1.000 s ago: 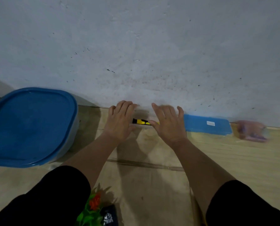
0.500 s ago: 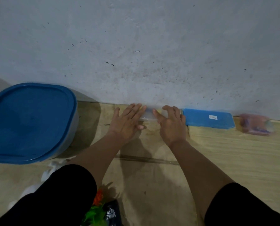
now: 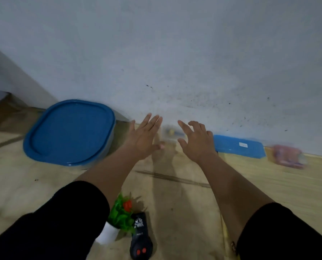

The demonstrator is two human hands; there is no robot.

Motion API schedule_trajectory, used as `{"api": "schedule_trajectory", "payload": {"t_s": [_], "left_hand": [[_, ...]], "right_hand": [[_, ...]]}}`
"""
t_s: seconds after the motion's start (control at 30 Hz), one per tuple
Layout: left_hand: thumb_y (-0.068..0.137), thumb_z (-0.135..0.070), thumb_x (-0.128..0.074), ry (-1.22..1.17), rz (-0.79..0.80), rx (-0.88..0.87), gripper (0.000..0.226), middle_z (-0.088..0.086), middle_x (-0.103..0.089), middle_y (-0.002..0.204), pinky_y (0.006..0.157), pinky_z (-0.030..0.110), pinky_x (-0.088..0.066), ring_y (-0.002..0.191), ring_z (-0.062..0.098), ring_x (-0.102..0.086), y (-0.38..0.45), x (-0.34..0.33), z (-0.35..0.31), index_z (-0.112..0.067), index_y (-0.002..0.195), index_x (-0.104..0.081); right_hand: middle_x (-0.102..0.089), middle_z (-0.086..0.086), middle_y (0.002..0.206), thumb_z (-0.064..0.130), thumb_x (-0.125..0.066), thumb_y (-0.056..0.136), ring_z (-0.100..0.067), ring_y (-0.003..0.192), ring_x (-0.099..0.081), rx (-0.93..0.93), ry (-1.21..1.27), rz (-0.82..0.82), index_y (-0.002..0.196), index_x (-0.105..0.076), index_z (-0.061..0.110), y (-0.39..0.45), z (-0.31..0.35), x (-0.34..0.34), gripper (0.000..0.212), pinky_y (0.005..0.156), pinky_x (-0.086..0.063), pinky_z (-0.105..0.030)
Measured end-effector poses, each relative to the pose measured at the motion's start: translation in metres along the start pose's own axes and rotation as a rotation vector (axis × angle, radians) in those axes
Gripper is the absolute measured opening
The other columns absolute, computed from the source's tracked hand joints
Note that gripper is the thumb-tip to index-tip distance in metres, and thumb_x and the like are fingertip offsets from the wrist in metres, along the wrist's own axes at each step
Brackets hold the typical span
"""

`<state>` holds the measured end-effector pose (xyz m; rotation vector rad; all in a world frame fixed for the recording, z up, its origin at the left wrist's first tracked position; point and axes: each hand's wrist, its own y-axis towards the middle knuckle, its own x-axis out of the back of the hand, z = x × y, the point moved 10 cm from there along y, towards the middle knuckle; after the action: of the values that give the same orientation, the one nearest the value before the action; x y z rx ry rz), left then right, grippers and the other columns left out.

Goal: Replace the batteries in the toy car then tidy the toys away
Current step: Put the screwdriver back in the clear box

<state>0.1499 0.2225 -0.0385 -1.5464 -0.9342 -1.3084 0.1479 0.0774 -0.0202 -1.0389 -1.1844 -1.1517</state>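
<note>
I had both arms stretched out toward the foot of the wall. My left hand (image 3: 147, 136) was flat, fingers straight and close together, gripping nothing. My right hand (image 3: 194, 140) was spread, fingers loosely fanned and slightly bent, also holding nothing. Neither touched anything that I could make out.

Between the two hands, tight against the wall (image 3: 175, 53), sat a small clear box (image 3: 170, 133) with something yellow and blue inside. It was blurred, so I could not tell whether that was the toy car or only a part of it. I judged the box was parked there to keep it out of the way, with the hands on either side of it to take it from both ends.

Just right of my right hand lay a flat blue lid (image 3: 238, 146) with a white sticker, flush to the wall; I took it for the cover of the clear box, though I could not be sure. Further right stood a pink toy (image 3: 287, 156), too smeared to identify. Well to the left, a large tub with a blue lid (image 3: 70, 132) rested on the wooden floor (image 3: 268, 184), closed; it looked like the natural place to store the toys.

Near my knees stood a small plastic plant (image 3: 121, 212) in a white pot, and beside it a black remote (image 3: 140, 241) with red buttons, both untidied.
</note>
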Motion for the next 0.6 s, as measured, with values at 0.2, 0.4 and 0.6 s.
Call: {"api": "schedule_trajectory", "payload": {"t_s": [0.2, 0.4, 0.6], "left_hand": [[0.087, -0.061, -0.046, 0.016, -0.052, 0.218, 0.096, -0.007, 0.017, 0.158, 0.114, 0.057, 0.000, 0.144, 0.014, 0.020, -0.101, 0.057, 0.079, -0.020, 0.149, 0.015], [0.082, -0.062, -0.054, -0.008, -0.065, 0.432, 0.104, -0.008, 0.018, 0.158, 0.114, 0.057, -0.003, 0.144, 0.014, 0.021, -0.192, 0.043, 0.164, -0.022, 0.149, 0.016], [0.084, -0.061, -0.053, -0.010, -0.050, 0.448, 0.104, -0.005, 0.020, 0.157, 0.113, 0.056, -0.005, 0.144, 0.017, 0.020, -0.201, 0.009, 0.215, -0.021, 0.148, 0.019]], "right_hand": [[-0.029, -0.001, 0.147, 0.043, -0.043, 0.095, -0.022, 0.134, -0.028, 0.178, 0.054, -0.020, 0.145, -0.023, 0.036, -0.032, 0.089, 0.038, 0.055, 0.103, -0.029, -0.040], [-0.033, 0.000, 0.147, 0.043, -0.046, 0.093, -0.022, 0.134, -0.030, 0.347, 0.093, 0.035, 0.144, -0.028, 0.032, -0.065, 0.194, 0.027, 0.056, 0.103, -0.029, -0.041], [-0.022, 0.002, 0.154, 0.048, -0.038, 0.096, -0.018, 0.142, -0.018, 0.429, 0.022, 0.146, 0.149, -0.015, 0.032, -0.056, 0.269, -0.016, 0.060, 0.109, -0.022, -0.040]]}}
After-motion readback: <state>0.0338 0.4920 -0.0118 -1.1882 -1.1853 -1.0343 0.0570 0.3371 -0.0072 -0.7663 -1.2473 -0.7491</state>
